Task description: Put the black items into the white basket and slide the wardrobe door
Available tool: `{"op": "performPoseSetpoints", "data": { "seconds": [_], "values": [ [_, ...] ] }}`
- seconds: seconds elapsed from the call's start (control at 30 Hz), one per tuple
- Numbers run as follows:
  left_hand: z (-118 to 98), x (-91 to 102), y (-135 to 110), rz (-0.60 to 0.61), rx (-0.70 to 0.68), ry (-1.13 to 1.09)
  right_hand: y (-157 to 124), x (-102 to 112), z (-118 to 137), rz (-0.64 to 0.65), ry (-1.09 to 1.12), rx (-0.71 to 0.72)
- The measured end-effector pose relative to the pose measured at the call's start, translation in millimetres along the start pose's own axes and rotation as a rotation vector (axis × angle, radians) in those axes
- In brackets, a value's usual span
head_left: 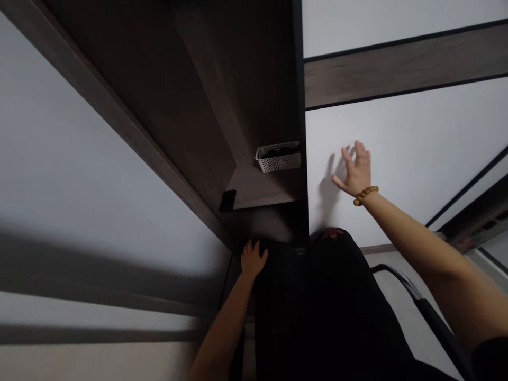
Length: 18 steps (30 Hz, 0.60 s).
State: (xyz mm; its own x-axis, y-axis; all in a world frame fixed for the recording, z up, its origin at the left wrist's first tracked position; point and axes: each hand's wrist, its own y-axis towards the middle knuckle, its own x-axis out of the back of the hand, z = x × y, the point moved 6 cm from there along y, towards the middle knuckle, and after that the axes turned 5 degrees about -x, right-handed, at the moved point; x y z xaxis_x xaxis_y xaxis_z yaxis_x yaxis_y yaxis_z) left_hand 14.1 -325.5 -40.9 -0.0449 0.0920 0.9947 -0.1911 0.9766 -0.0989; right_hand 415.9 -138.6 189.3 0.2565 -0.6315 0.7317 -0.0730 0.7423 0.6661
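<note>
My right hand [355,170] is open, fingers spread, flat against the white cabinet door [400,153]; a wooden bead bracelet [365,195] circles its wrist. My left hand [253,258] rests with curled fingers on the top edge of a large black bag or garment [317,307] below the open dark wooden shelf compartment [222,106]. What the left fingers grip, if anything, is lost in the dark fabric.
A white perforated basket [278,157] with dark contents sits on the shelf board [262,190]. A small black object [228,200] lies at the shelf's front edge. White panels flank the compartment. A black chair armrest [424,301] shows at the lower right.
</note>
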Motion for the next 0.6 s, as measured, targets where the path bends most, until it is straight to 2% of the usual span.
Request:
{"op": "performPoseSetpoints", "data": {
  "seconds": [0.13,0.23,0.3,0.4,0.6],
  "values": [
    [-15.0,-1.4,5.8,-0.008,-0.159,0.006,3.0,-6.4,71.6,0.015,0.031,0.106],
    [-23.8,-3.1,11.3,0.013,-0.221,0.023,13.0,-19.7,96.1,0.005,0.051,0.076],
    [-25.7,-3.6,15.0,0.021,-0.233,0.034,18.3,-31.6,94.9,0.003,0.058,0.036],
    [-22.4,-3.4,19.3,0.032,-0.222,0.028,21.7,-46.9,79.9,0.0,0.04,0.013],
    [-6.0,-6.2,24.4,0.021,-0.173,-0.024,22.1,-60.0,47.1,-0.079,-0.037,-0.054]
  ]
}}
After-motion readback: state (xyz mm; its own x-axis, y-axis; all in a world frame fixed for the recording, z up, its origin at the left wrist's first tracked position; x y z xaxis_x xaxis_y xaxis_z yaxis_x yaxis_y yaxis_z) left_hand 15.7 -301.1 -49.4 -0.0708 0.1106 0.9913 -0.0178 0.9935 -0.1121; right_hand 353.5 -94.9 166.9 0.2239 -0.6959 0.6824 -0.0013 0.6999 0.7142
